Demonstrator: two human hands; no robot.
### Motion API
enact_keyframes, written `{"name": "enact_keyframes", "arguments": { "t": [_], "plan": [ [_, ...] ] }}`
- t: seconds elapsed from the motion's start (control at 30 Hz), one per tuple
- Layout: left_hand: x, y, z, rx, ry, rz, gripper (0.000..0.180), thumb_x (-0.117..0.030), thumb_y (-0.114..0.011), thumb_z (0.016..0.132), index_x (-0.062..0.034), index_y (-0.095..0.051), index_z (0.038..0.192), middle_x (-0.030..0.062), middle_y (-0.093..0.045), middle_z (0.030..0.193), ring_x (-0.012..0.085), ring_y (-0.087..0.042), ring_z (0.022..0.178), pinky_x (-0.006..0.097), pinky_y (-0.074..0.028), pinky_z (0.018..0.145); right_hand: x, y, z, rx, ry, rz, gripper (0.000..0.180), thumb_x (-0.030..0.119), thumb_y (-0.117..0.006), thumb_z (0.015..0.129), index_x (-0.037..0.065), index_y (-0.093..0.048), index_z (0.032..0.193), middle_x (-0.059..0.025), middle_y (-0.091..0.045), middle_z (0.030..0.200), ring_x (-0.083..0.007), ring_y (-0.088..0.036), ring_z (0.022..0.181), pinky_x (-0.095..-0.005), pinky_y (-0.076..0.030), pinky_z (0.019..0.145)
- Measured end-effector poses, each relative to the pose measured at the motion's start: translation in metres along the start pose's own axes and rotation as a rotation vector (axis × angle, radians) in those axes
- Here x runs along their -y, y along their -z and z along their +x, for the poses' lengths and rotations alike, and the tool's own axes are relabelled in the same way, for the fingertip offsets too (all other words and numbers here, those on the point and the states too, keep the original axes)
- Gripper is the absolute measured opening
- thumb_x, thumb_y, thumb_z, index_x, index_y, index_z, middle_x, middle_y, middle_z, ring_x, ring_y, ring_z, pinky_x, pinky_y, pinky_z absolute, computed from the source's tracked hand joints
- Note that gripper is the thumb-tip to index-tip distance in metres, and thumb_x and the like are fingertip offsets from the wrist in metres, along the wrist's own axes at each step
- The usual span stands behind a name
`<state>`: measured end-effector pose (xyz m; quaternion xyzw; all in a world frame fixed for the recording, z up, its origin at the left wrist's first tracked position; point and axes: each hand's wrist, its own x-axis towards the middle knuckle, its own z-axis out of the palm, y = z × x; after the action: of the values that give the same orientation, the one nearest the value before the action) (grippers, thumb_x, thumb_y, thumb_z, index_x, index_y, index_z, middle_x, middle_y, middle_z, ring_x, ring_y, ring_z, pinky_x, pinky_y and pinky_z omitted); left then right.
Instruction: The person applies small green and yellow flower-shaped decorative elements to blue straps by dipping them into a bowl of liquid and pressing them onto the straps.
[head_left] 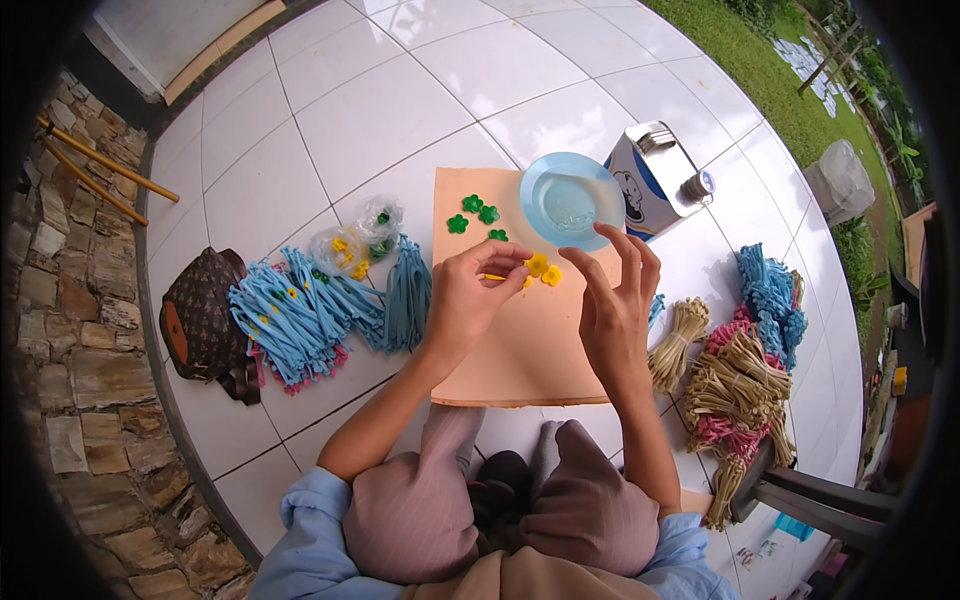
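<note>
My left hand (pixel 474 292) pinches a small yellow flower-shaped piece (pixel 497 277) over a tan board (pixel 520 345) on the tiled floor. Beside it my right hand (pixel 612 302) is raised with fingers spread and holds nothing. Two more yellow flower pieces (pixel 545 269) lie on the board just beyond my fingertips. Several green flower pieces (pixel 473 213) lie at the board's far left corner. A light blue plastic dish (pixel 570 198) rests on the board's far right corner.
A metal can (pixel 655 180) stands right of the dish. Blue strap bundles (pixel 320 305), two small plastic bags (pixel 358 238) and a brown patterned bag (pixel 203 318) lie left. Tan, pink and blue bundles (pixel 735 365) are piled right. A stone wall (pixel 70 330) borders the left.
</note>
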<state>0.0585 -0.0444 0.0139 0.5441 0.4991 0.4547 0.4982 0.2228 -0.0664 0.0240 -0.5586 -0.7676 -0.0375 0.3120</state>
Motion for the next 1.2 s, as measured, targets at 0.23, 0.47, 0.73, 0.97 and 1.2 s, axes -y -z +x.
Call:
{"name": "enact_keyframes", "arguments": {
  "t": [0.23, 0.47, 0.73, 0.97, 1.2],
  "plan": [
    [0.026, -0.007, -0.019, 0.197, -0.084, 0.306, 0.017, -0.001, -0.063, 0.074, -0.0010, -0.062, 0.091, 0.0100, -0.066, 0.080, 0.0185, -0.065, 0.070, 0.028, -0.054, 0.067, -0.006, -0.008, -0.019, 0.093, -0.161, 0.461, 0.019, -0.007, -0.053, 0.079, 0.002, -0.051, 0.095, -0.0106, -0.054, 0.090, -0.0246, -0.055, 0.077, -0.0319, -0.047, 0.065],
    [0.035, -0.020, -0.017, -0.013, -0.621, 0.762, 0.015, -0.004, -0.067, 0.071, -0.0033, -0.059, 0.083, 0.0061, -0.055, 0.067, 0.0200, -0.058, 0.060, 0.032, -0.048, 0.057, -0.007, -0.010, -0.029, 0.108, -0.184, 0.506, 0.020, -0.007, -0.054, 0.077, 0.002, -0.049, 0.094, -0.0109, -0.053, 0.088, -0.0252, -0.055, 0.075, -0.0330, -0.047, 0.065],
    [-0.018, 0.032, -0.019, -0.177, -0.294, 0.736, 0.014, -0.013, -0.063, 0.078, -0.0044, -0.053, 0.073, 0.0070, -0.051, 0.056, 0.0217, -0.055, 0.050, 0.033, -0.044, 0.048, -0.015, 0.004, -0.011, 0.236, -0.155, 0.222, 0.029, 0.002, -0.058, 0.079, 0.004, -0.048, 0.106, -0.0137, -0.047, 0.100, -0.0299, -0.049, 0.097, -0.0395, -0.044, 0.080],
    [-0.037, 0.145, -0.062, -0.547, -0.256, 0.410, 0.036, -0.017, -0.058, 0.087, -0.0008, -0.038, 0.061, -0.0002, -0.032, 0.049, 0.0059, -0.026, 0.049, 0.025, -0.024, 0.044, 0.053, 0.042, 0.056, 0.204, -0.010, 0.368, 0.015, 0.003, -0.054, 0.083, 0.003, -0.053, 0.098, -0.0106, -0.052, 0.089, -0.0268, -0.056, 0.083, -0.0373, -0.048, 0.071],
    [0.003, 0.132, -0.113, -0.297, 0.031, 0.157, 0.027, -0.021, -0.058, 0.088, -0.0039, -0.049, 0.069, -0.0021, -0.051, 0.061, 0.0028, -0.043, 0.055, 0.020, -0.034, 0.051, 0.120, 0.011, 0.039, 0.389, 0.526, 0.339, 0.010, 0.007, -0.058, 0.079, 0.003, -0.050, 0.084, -0.0096, -0.052, 0.075, -0.0259, -0.056, 0.075, -0.0367, -0.046, 0.064]
  ]
}}
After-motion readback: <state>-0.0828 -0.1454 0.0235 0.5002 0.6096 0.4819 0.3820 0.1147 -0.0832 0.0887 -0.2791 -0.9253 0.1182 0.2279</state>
